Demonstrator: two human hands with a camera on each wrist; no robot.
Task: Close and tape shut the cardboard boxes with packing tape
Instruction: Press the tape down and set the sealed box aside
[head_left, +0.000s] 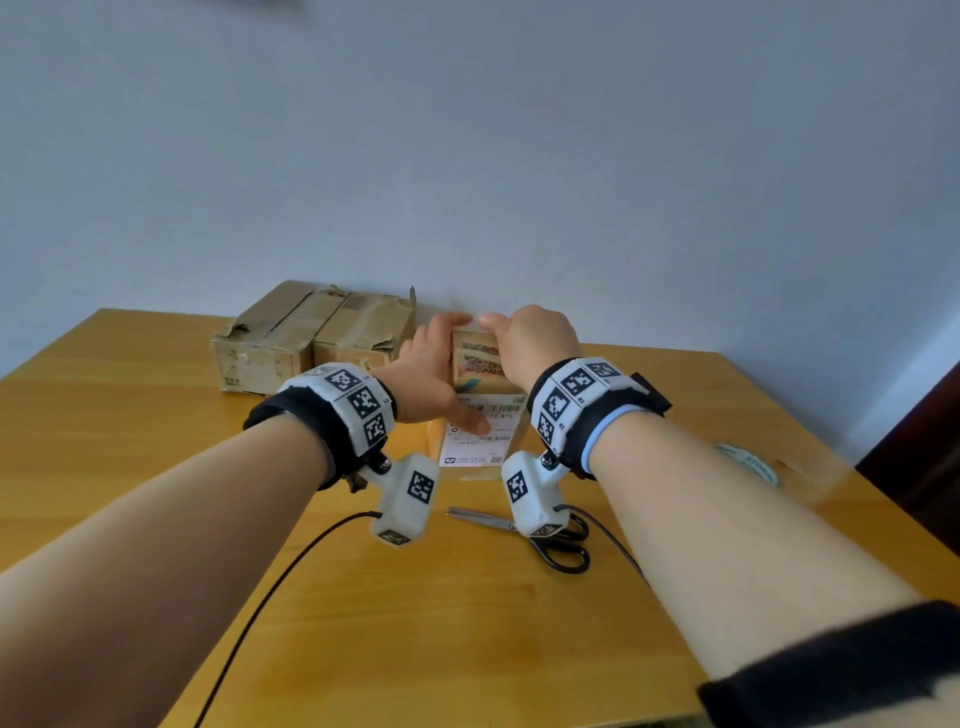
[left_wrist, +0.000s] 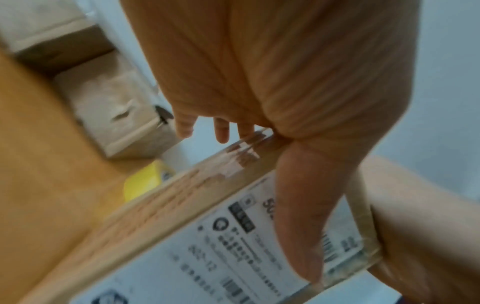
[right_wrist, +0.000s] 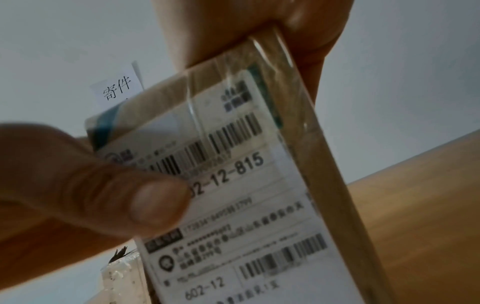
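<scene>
A small cardboard box (head_left: 480, 364) with a white shipping label (head_left: 488, 441) stands upright on the wooden table (head_left: 156, 441) near the wall. My left hand (head_left: 431, 374) clamps its left edge. The thumb (right_wrist: 116, 195) presses on the label and the fingers (left_wrist: 221, 131) run up the left side. My right hand (head_left: 530, 343) grips the top right corner with its fingers curled over the top. In the right wrist view, clear tape (right_wrist: 285, 82) lies wrinkled over the box's (right_wrist: 246, 185) top right edge, under the right hand (right_wrist: 259, 26). The box's far side is hidden.
Two worn cardboard boxes (head_left: 270, 338) (head_left: 358, 332) sit against the wall at the back left. Black-handled scissors (head_left: 550, 540) lie just in front of the small box. A roll of clear tape (head_left: 748, 462) lies to the right. A black cable (head_left: 291, 561) trails across the near table.
</scene>
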